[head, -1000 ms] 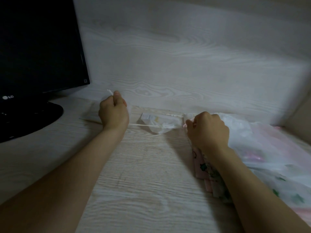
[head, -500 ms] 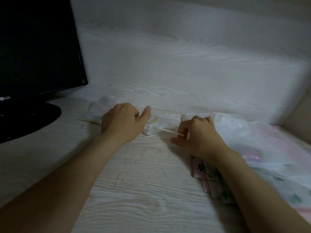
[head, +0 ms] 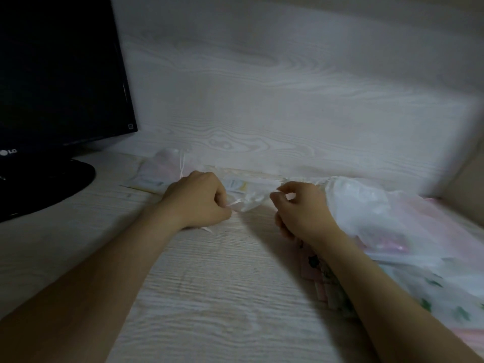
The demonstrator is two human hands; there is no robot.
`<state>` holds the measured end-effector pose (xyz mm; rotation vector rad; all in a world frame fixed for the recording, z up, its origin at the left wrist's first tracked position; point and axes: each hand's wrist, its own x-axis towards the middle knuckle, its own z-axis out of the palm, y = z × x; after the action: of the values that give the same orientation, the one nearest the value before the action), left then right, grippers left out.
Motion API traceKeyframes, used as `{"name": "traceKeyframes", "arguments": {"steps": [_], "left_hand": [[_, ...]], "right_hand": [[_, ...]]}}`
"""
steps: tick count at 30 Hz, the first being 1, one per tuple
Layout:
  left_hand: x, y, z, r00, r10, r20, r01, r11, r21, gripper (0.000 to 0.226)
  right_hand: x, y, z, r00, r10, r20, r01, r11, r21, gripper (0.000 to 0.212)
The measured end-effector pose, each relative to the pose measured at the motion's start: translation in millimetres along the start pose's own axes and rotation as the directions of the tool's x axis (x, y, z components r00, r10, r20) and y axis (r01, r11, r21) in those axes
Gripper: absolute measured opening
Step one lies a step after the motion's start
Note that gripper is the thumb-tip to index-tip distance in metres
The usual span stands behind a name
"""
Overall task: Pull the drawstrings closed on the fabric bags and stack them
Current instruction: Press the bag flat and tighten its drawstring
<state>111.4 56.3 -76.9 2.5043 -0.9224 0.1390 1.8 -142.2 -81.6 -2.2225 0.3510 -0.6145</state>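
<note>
- small white bag (head: 246, 197): sheer, crumpled, lying at centre; its drawstring (head: 207, 228) trails an end to the left.
- flat pale bags (head: 154, 176): stacked at back left.
- loose heap (head: 392, 224): white, pink and leaf-print bags, right.

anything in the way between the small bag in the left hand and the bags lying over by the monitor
Only the left hand itself: its grip on the small bag lies between that bag and the bags near the monitor.
</note>
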Motion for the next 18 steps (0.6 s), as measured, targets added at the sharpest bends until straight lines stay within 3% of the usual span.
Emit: {"name": "traceKeyframes", "arguments": {"steps": [3,7,13,18], "left_hand": [[2,0,3,0.994,0.074,-0.086,-0.076,0.997,-0.019,0.014],[3,4,2,0.966,0.088,-0.245,-0.081,0.996,0.040,0.016],[-2,20,6,0.938,0.086,-0.336,-0.034,0.987,0.159,0.015],[-3,29,9,0.939,0.093,-0.330,-0.051,0.990,0.135,0.009]], "right_hand": [[-4,-5,4,1.000,-0.009,-0.003,0.009,0.992,0.126,0.011],[-2,-2,4,0.919,-0.308,-0.247,0.255,0.940,-0.226,0.013],[5,0,9,0.792,-0.564,-0.233,0.451,0.799,-0.398,0.019],[5,-2,16,0.749,-0.630,-0.203,0.525,0.753,-0.396,0.021]]}}
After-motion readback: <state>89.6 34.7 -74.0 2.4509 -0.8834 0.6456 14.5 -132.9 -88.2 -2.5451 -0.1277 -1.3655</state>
